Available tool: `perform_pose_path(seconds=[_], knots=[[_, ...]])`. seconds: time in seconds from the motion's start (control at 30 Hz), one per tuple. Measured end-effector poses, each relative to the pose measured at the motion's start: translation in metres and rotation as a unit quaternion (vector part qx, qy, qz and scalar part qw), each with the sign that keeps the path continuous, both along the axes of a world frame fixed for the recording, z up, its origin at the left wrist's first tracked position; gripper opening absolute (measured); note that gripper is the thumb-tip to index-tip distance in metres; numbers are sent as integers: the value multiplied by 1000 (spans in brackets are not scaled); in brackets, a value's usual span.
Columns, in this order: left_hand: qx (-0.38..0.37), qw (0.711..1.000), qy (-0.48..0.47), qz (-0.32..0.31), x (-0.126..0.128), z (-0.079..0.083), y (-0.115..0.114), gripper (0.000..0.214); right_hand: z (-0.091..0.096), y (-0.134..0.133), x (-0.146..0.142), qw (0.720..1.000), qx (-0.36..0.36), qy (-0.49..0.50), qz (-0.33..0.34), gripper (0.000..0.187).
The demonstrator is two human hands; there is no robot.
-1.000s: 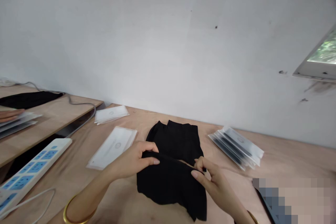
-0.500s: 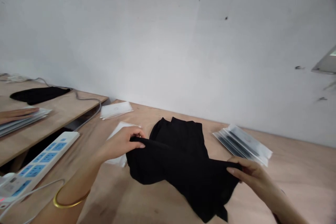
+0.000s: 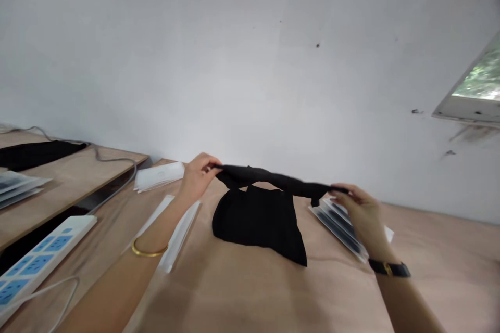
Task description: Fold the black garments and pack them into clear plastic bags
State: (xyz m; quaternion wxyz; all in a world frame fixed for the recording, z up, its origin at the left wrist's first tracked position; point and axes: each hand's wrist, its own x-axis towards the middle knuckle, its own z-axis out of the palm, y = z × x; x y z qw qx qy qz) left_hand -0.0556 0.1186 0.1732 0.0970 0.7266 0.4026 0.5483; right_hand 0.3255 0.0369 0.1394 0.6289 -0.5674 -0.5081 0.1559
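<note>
Held up across the middle of the frame, a black cloth (image 3: 273, 179) is stretched between two hands, its edge running nearly level and dipping slightly toward the right. The left hand (image 3: 201, 177), just left of centre, pinches one end between thumb and fingers; the right hand (image 3: 361, 213), right of centre, pinches the other end in the same way, so both grips are closed on this one piece. The step in hand looks to be spreading the cloth or shaking it straight. Below it, at the centre of the frame, a second cloth (image 3: 260, 218) lies on the table (image 3: 234, 291); whether the two touch where they meet in view, I cannot tell. The next move would seem to call for both pinches to stay firm and the pull even, with the hands coming down together so that the fabric lies without creases. Room matters too: white packets (image 3: 182, 237) lie beneath the left forearm in the view, and a stack (image 3: 339, 226) of packets sits behind the right hand.
</note>
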Motion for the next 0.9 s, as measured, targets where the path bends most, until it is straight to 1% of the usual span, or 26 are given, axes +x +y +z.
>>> perform_pose_path(seconds=[0.03, 0.07, 0.13, 0.2, 0.23, 0.27, 0.3, 0.33, 0.4, 0.43, 0.5, 0.53, 0.57, 0.6, 0.63, 0.67, 0.7, 0.77, 0.83, 0.9], knots=[[-29, 999, 28, -16, -4, -18, -3, 9, -19, -4, 0, 999, -33, -33, 9, 26], [-73, 994, 67, -38, -9, -40, -8, 12, -41, -9, -1, 995, -59, -73, 15, 25], [-159, 972, 150, -82, -18, -87, -18, 19, -88, -21, -7, 991, -89, -95, 29, 22], [-205, 945, 235, -96, -27, -128, -30, 19, -129, -33, -13, 984, -118, -122, 57, 19], [-204, 941, 256, -84, -30, -144, -36, 21, -143, -37, -12, 981, -128, -132, 59, 20], [-198, 939, 272, -74, -33, -156, -41, 25, -153, -41, -9, 976, -147, -151, 58, 23], [-188, 939, 281, -63, -35, -165, -45, 28, -159, -43, -2, 969, -167, -177, 46, 28], [-176, 941, 285, -52, -36, -171, -48, 31, -159, -44, 8, 960, -182, -210, 24, 32], [-155, 944, 288, -36, -38, -177, -50, 32, -152, -42, 35, 933, -196, -297, -51, 39], [-146, 947, 286, -28, -38, -179, -50, 32, -145, -41, 51, 913, -197, -341, -102, 42], [-132, 951, 281, -11, -37, -182, -49, 31, -132, -39, 80, 859, -220, -409, -214, 48], [-129, 952, 279, -5, -37, -183, -49, 31, -127, -39, 93, 832, -251, -421, -260, 52], [-127, 952, 277, -2, -36, -185, -49, 31, -124, -40, 104, 811, -291, -420, -286, 56], [-127, 953, 276, 0, -36, -186, -49, 30, -122, -41, 113, 797, -331, -410, -294, 57], [-128, 953, 274, 1, -36, -186, -50, 30, -122, -42, 120, 792, -364, -399, -285, 55], [-129, 953, 272, 2, -36, -187, -50, 30, -122, -42, 124, 793, -386, -389, -265, 51], [-130, 954, 269, 2, -36, -188, -50, 30, -121, -42, 126, 796, -398, -385, -245, 47], [-131, 956, 264, 2, -37, -188, -50, 30, -118, -41, 119, 804, -391, -390, -220, 42], [-136, 956, 260, 1, -36, -186, -52, 31, -111, -41, 96, 822, -364, -396, -188, 38], [-143, 958, 248, 7, -31, -180, -56, 30, -101, -43, 58, 853, -335, -383, -113, 30]])
